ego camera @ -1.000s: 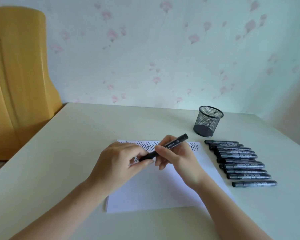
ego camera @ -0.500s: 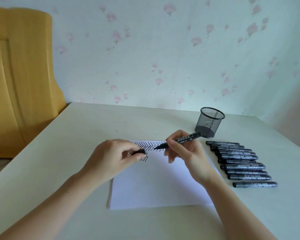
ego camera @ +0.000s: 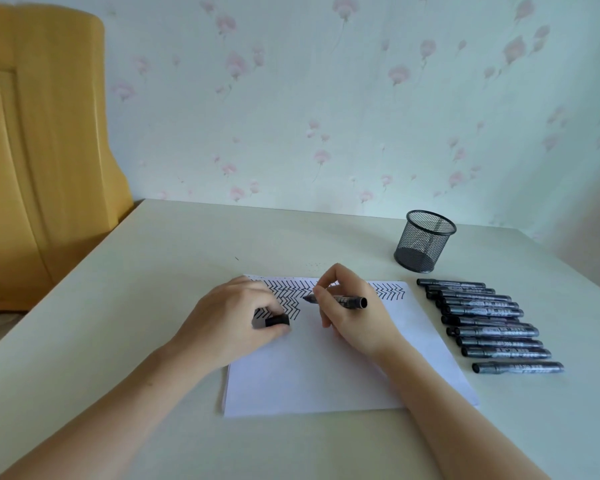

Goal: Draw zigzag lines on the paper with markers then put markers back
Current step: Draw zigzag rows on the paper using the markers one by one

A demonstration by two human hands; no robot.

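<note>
On the pale table lies a sheet of paper, its top edge filled with black zigzag rows. Her right hand pinches an uncapped marker, tip pointing left at the zigzags. Her left hand rests on the paper, fingers curled round the black cap. Beside the sheet, a row of capped markers lies near a mesh pen cup.
</note>
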